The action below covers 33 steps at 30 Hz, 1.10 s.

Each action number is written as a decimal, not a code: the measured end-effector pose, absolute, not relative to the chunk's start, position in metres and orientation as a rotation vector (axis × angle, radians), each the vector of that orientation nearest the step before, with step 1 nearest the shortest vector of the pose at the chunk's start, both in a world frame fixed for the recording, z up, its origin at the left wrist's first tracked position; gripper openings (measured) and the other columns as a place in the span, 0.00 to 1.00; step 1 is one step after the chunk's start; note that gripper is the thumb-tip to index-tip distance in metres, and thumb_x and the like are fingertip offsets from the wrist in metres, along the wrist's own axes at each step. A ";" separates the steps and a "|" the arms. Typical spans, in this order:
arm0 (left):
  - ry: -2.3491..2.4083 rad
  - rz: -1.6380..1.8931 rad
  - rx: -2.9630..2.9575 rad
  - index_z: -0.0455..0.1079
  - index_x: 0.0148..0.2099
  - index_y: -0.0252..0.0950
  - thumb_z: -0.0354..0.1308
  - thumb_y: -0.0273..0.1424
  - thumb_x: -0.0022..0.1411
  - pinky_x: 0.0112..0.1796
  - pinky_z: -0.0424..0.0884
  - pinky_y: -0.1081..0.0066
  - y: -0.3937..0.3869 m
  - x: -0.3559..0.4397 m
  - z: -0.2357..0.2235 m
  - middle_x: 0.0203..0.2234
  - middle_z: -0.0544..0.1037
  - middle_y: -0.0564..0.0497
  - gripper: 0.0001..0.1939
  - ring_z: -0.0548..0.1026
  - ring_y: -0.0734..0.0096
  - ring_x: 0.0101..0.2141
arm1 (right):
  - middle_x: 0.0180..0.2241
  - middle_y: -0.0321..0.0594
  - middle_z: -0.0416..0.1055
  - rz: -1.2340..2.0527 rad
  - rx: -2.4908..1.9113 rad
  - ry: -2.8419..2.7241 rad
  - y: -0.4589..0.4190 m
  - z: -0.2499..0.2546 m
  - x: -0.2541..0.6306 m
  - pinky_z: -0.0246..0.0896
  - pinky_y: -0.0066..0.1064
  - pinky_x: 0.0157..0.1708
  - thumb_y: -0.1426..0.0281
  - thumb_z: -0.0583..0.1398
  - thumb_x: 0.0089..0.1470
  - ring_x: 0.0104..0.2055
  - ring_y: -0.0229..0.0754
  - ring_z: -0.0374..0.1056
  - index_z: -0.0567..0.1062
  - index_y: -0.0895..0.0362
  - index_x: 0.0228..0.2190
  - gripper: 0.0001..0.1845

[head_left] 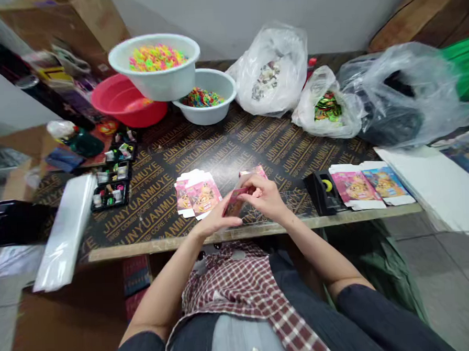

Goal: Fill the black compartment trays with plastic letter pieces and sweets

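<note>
A small pink printed carton (234, 202) is held up on edge above the near side of the table. My left hand (215, 221) grips it from the left and below, thumb toward me. At its upper edge, the fingers of my right hand (267, 196) are pinched together against the carton; whether they hold a flap I cannot make out. Just behind the right hand lies another pink carton (259, 170), partly hidden by the fingers. To the left is a pile of flat pink cartons (204, 196).
Along the back stand a white basin (158, 77) of colourful small pieces, a red basin (124, 110) and plastic bags (269, 92). Black trays (113, 195) of small items lie left, near clear plastic sleeves (69, 221). On the right are a black tray (324, 192) and flat cartons (356, 186).
</note>
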<state>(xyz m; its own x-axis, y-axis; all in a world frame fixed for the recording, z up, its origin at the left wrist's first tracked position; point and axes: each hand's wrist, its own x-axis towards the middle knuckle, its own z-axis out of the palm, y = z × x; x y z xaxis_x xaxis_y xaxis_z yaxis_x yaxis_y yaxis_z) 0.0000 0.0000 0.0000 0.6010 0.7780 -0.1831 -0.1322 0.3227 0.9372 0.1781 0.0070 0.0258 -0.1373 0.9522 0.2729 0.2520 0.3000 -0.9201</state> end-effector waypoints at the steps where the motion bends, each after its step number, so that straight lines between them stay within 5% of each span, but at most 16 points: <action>1: 0.678 0.652 1.062 0.70 0.56 0.37 0.73 0.38 0.40 0.60 0.56 0.52 -0.003 0.001 -0.002 0.54 0.74 0.43 0.39 0.65 0.42 0.58 | 0.24 0.35 0.65 1.004 -1.125 -1.628 0.007 0.025 0.183 0.51 0.28 0.26 0.59 0.67 0.48 0.27 0.36 0.58 0.70 0.57 0.21 0.17; 6: 0.549 0.615 0.976 0.69 0.58 0.39 0.74 0.34 0.36 0.57 0.60 0.55 -0.017 0.010 -0.004 0.54 0.74 0.44 0.42 0.64 0.44 0.59 | 0.19 0.30 0.59 1.261 -1.083 -1.646 0.004 0.023 0.200 0.44 0.27 0.20 0.50 0.70 0.40 0.21 0.31 0.50 0.67 0.57 0.18 0.26; 11: 0.616 0.728 0.793 0.70 0.54 0.37 0.71 0.33 0.39 0.49 0.68 0.59 -0.024 0.018 -0.008 0.45 0.78 0.45 0.36 0.74 0.50 0.49 | 0.20 0.32 0.62 1.274 -1.040 -1.493 -0.001 0.019 0.204 0.51 0.28 0.21 0.50 0.72 0.38 0.22 0.33 0.54 0.70 0.56 0.19 0.25; 14: 0.726 0.855 0.770 0.70 0.52 0.36 0.69 0.33 0.39 0.46 0.69 0.60 -0.021 0.014 -0.013 0.43 0.79 0.45 0.34 0.76 0.53 0.44 | 0.33 0.38 0.72 1.290 -0.967 -1.347 0.001 0.008 0.209 0.64 0.30 0.31 0.50 0.74 0.33 0.31 0.38 0.66 0.77 0.54 0.35 0.29; 18: 0.779 0.951 0.868 0.71 0.51 0.35 0.68 0.35 0.40 0.50 0.68 0.57 -0.014 0.005 -0.015 0.45 0.79 0.44 0.32 0.75 0.52 0.48 | 0.54 0.44 0.68 1.350 -0.997 -1.230 0.003 -0.009 0.211 0.68 0.33 0.45 0.51 0.75 0.30 0.49 0.45 0.70 0.69 0.47 0.56 0.51; 24: 0.756 0.805 1.089 0.74 0.48 0.35 0.64 0.41 0.50 0.49 0.69 0.58 -0.015 0.001 -0.013 0.40 0.80 0.45 0.24 0.75 0.54 0.45 | 0.41 0.40 0.77 1.747 -0.846 -1.303 -0.008 -0.015 0.203 0.69 0.37 0.48 0.56 0.72 0.42 0.42 0.44 0.74 0.77 0.55 0.46 0.30; 29: 0.894 0.655 1.351 0.74 0.34 0.33 0.58 0.44 0.59 0.32 0.70 0.68 -0.012 -0.007 -0.014 0.22 0.74 0.52 0.17 0.71 0.67 0.27 | 0.34 0.38 0.79 1.637 -0.943 -1.258 -0.010 -0.020 0.204 0.72 0.36 0.43 0.58 0.73 0.39 0.37 0.44 0.75 0.78 0.56 0.37 0.24; 33: 1.014 0.821 1.436 0.75 0.38 0.34 0.61 0.42 0.57 0.37 0.70 0.69 -0.007 -0.006 -0.013 0.29 0.78 0.51 0.15 0.73 0.67 0.32 | 0.31 0.38 0.78 1.362 -1.170 -1.208 -0.009 -0.030 0.207 0.72 0.37 0.39 0.57 0.73 0.36 0.34 0.46 0.75 0.78 0.56 0.32 0.22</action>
